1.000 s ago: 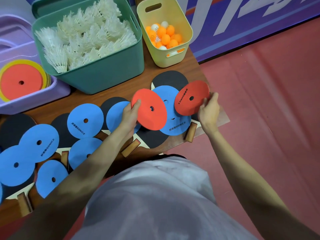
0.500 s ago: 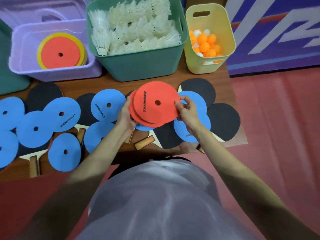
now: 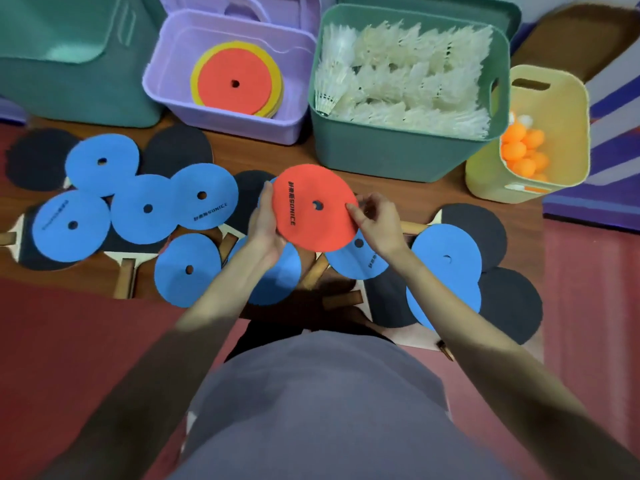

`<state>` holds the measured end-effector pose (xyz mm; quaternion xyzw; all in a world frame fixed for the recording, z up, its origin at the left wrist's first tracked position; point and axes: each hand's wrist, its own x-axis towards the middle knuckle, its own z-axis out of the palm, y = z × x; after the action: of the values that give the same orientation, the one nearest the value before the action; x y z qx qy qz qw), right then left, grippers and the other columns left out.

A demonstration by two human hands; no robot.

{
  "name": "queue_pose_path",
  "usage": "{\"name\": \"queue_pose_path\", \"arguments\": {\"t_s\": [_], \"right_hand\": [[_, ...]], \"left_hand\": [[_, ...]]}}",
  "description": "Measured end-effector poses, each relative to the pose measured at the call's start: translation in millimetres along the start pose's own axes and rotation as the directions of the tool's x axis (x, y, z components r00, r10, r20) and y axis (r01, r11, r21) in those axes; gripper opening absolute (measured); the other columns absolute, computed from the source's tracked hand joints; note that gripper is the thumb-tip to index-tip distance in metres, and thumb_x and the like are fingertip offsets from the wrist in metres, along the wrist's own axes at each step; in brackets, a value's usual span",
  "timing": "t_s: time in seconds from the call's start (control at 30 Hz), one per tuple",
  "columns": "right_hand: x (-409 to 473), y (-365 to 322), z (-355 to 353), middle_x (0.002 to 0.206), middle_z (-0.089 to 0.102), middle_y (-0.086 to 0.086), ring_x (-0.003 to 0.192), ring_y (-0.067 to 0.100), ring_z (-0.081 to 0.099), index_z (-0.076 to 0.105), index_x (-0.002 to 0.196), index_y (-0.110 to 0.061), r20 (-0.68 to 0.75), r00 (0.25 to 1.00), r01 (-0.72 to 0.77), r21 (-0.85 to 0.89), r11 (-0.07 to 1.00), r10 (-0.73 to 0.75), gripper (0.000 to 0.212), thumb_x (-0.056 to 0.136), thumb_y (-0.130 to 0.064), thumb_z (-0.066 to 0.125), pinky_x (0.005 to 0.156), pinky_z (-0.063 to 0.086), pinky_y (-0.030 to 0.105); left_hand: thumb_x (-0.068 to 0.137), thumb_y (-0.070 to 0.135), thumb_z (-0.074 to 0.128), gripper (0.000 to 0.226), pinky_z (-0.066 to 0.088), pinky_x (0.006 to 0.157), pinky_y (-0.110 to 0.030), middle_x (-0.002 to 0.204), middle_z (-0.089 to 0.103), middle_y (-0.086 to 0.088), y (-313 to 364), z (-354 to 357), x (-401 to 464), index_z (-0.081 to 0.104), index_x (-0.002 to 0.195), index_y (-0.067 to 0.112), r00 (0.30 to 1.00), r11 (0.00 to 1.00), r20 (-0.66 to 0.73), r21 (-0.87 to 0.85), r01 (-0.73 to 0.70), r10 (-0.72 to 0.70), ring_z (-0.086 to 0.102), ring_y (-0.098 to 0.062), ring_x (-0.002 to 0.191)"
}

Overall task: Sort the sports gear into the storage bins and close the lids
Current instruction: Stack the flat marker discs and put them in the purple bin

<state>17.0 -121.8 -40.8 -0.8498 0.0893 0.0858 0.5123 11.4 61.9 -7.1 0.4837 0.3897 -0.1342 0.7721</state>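
Above table (image 3: pixel 298 152) | red disc (image 3: pixel 313 216) | left fingers (image 3: pixel 265 202) grip left edge | right fingers (image 3: pixel 356 211) pinch right edge

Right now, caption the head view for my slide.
Both hands, left hand and right hand, hold red disc before the purple bin.

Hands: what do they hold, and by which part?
Both hold the red disc by its rim: left hand on one edge, right hand pinching the opposite edge.
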Motion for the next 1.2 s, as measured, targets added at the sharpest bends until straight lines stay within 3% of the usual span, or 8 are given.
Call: {"name": "queue_pose_path", "arguments": {"t_s": [0.13, 0.37, 0.53, 0.67, 0.8, 0.97, 1.07, 1.2], "right_hand": [[23, -26, 26, 0.082, 0.067, 0.015, 0.077, 0.028, 0.061, 0.064, 0.094, -0.003, -0.001, 1.0, 0.02, -0.023, 1.0, -0.02, 0.023, 0.091, -0.026, 0.062, 0.073, 0.049, 0.038], [67, -84, 67, 0.052, 0.048, 0.003, 0.042, 0.004, 0.043, 0.054, 0.067, 0.002, 0.152, 0.988, -0.046, 0.085, 0.995, 0.033, 0.036, 0.097, -0.017, 0.054, 0.049, 0.037, 0.021], [109, -127, 93, 0.057, 0.047, 0.002, 0.05, 0.008, 0.042, 0.052, 0.063, -0.011, 0.08, 0.996, 0.013, 0.121, 0.993, -0.023, 0.032, 0.095, -0.017, 0.058, 0.053, 0.037, 0.023], [155, -149, 111, 0.054, 0.051, 0.014, 0.053, 0.018, 0.045, 0.056, 0.068, 0.005, 0.015, 0.996, 0.082, 0.018, 0.996, -0.083, 0.038, 0.091, -0.024, 0.06, 0.056, 0.037, 0.032], [205, -158, 123, 0.062, 0.05, 0.018, 0.058, 0.021, 0.039, 0.056, 0.07, 0.008, -0.052, 0.997, 0.054, -0.09, 0.995, -0.058, 0.037, 0.091, -0.021, 0.061, 0.06, 0.038, 0.036], [244, -164, 139, 0.066, 0.05, 0.02, 0.065, 0.026, 0.041, 0.04, 0.054, -0.009, -0.057, 0.998, -0.009, -0.333, 0.943, -0.011, 0.045, 0.094, -0.022, 0.057, 0.062, 0.03, 0.034], [261, -159, 150, 0.068, 0.049, 0.016, 0.067, 0.027, 0.042, 0.044, 0.062, -0.006, -0.035, 0.999, -0.041, -0.437, 0.898, 0.029, 0.041, 0.095, -0.026, 0.054, 0.062, 0.032, 0.034], [276, -153, 163, 0.073, 0.049, 0.012, 0.069, 0.028, 0.044, 0.047, 0.073, -0.003, -0.018, 0.998, -0.066, -0.51, 0.858, 0.066, 0.036, 0.096, -0.029, 0.053, 0.063, 0.037, 0.036]], "left_hand": [[0.1, 0.049, 0.037, 0.039, 0.056, 0.074, -0.034, 0.101, 0.072, 0.0, 37, -13, 11, 0.063, 0.109, 0.021, 0.999, 1.0, 0.03, 0.006, -0.026, 0.026, 0.068, -0.016, 0.091], [0.101, 0.049, 0.037, 0.043, 0.055, 0.068, -0.027, 0.091, 0.072, 0.007, 108, -43, 41, 0.061, 0.12, 0.019, 0.994, 0.992, 0.033, 0.066, -0.107, 0.105, 0.068, -0.008, 0.085], [0.102, 0.047, 0.034, 0.039, 0.057, 0.064, -0.027, 0.088, 0.074, 0.008, 168, -63, 69, 0.065, 0.105, 0.024, 0.98, 0.966, 0.113, 0.184, -0.183, 0.164, 0.07, -0.009, 0.085], [0.101, 0.043, 0.04, 0.03, 0.055, 0.071, -0.033, 0.086, 0.069, 0.003, 217, -69, 116, 0.062, 0.101, 0.023, 0.969, 0.926, 0.181, 0.309, -0.217, 0.166, 0.066, -0.016, 0.08], [0.098, 0.021, 0.049, 0.03, 0.04, 0.052, -0.03, 0.052, 0.048, -0.003, 247, -70, 175, 0.054, 0.069, 0.014, 0.938, 0.768, 0.227, 0.539, -0.345, 0.263, 0.047, -0.016, 0.043], [0.092, 0.02, 0.053, 0.025, 0.054, 0.068, -0.033, 0.048, 0.057, -0.006, 265, -60, 231, 0.055, 0.068, 0.011, 0.912, 0.514, 0.263, 0.76, -0.397, 0.315, 0.057, -0.016, 0.043], [0.093, 0.024, 0.055, 0.019, 0.05, 0.063, -0.026, 0.044, 0.055, 0.0, 272, -55, 257, 0.056, 0.079, 0.012, 0.896, 0.337, 0.29, 0.852, -0.402, 0.335, 0.052, -0.002, 0.034], [0.095, 0.023, 0.055, 0.036, 0.048, 0.06, -0.028, 0.052, 0.053, -0.004, 276, -52, 285, 0.042, 0.063, 0.014, 0.882, 0.181, 0.332, 0.896, -0.406, 0.336, 0.057, -0.012, 0.046]]}}
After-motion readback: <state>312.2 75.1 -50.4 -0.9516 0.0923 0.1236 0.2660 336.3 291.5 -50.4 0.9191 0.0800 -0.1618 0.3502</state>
